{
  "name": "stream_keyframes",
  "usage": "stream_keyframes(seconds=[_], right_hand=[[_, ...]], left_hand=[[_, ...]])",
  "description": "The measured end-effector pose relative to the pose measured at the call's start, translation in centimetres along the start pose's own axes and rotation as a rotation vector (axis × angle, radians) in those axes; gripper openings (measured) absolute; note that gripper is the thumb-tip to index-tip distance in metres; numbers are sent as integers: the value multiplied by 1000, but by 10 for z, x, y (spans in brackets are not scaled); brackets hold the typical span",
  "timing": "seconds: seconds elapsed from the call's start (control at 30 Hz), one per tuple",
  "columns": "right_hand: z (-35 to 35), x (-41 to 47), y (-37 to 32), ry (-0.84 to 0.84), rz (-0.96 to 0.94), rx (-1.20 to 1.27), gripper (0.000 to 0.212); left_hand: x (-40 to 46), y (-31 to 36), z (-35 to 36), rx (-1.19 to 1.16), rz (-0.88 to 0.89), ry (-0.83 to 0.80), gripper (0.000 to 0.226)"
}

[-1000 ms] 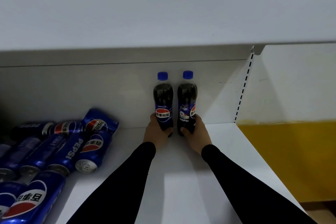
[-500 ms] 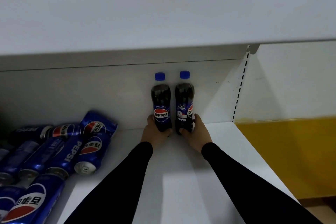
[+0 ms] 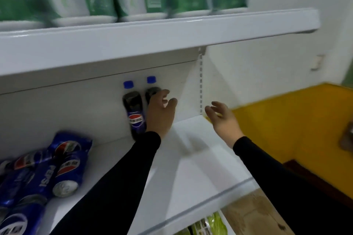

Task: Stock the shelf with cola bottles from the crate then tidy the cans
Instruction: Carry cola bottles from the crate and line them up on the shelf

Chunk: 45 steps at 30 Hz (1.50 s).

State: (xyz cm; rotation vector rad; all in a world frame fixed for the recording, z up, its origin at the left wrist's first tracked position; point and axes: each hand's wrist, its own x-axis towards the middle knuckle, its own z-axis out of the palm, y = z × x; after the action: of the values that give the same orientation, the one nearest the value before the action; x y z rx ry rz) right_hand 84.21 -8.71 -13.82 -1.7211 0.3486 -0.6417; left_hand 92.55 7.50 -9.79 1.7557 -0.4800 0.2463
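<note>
While spread, both hands point(image 3: 159, 114) hover.

Both hands have let go of the bottles point(image 3: 134, 112) at the shelf point(image 3: 193, 168) back wall. The left hand point(image 3: 159, 114) now hangs open before the right-side bottle; the right hand point(image 3: 223, 118) has swung off beyond the shelf's right end, fingers spread.

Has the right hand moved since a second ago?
Yes. The right hand has let go of the right bottle and drifted rightward, past the slotted upright.
</note>
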Motion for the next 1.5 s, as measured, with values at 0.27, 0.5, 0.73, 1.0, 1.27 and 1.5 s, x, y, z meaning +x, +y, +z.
stream_keyframes(seconds=[0.27, 0.5, 0.73, 1.0, 1.27, 1.5], right_hand=[[-200, -83, 9, 376, 3, -75, 46], [-411, -184, 29, 615, 60, -82, 41], [-592, -287, 61, 881, 147, -162, 31], [-710, -344, 106, 1122, 259, -106, 24], [-816, -310, 195, 1266, 445, -11, 17], [-908, -249, 280, 1206, 671, -1, 28]], left_hand=[[-73, 71, 144, -260, -32, -428, 30], [-193, 152, 307, -423, -26, -694, 31], [-323, 232, 479, -493, -43, -979, 37], [-410, 264, 630, -499, -44, -1331, 32], [-450, 246, 812, -400, -90, -1588, 41], [-452, 203, 956, -176, -195, -1663, 46]])
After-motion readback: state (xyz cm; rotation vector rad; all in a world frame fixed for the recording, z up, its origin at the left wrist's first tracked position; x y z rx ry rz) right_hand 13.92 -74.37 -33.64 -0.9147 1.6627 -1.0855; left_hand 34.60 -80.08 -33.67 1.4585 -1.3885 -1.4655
